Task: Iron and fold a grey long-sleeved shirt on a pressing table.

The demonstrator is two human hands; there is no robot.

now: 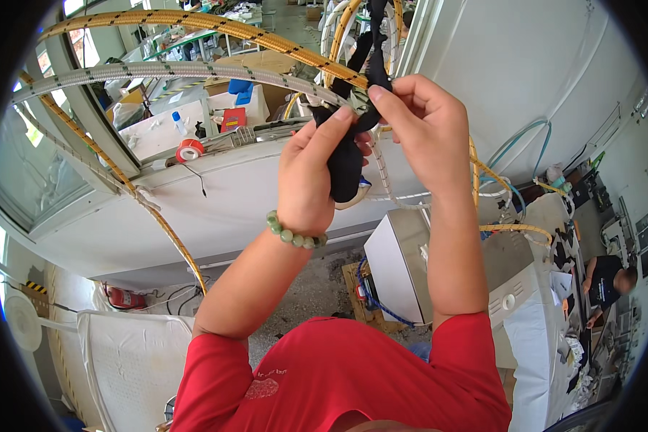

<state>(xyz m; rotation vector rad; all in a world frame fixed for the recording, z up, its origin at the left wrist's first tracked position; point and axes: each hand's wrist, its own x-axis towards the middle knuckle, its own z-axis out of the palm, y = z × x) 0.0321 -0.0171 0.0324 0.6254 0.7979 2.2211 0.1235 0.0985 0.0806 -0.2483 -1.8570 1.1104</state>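
Note:
A yellow braided hose (266, 42) and a whitish braided hose (187, 70) arch in from the left and meet between my hands. Black cloth strip (345, 169) runs around them there, and a twisted length of it rises above. My left hand (306, 169), with a green bead bracelet (295, 236) at the wrist, is closed on the hanging part of the strip, thumb on top. My right hand (435, 137) pinches the black strip close to the end of the yellow hose. Fingers partly hide how the strip passes around the hoses.
Behind the hands runs a window sill with a red tape roll (190, 150). A white cabinet (403, 266) stands below right. A fire extinguisher (124, 297) is on the floor at left. Far right, another person (603, 281) is beside a cluttered table. More hoses hang at right.

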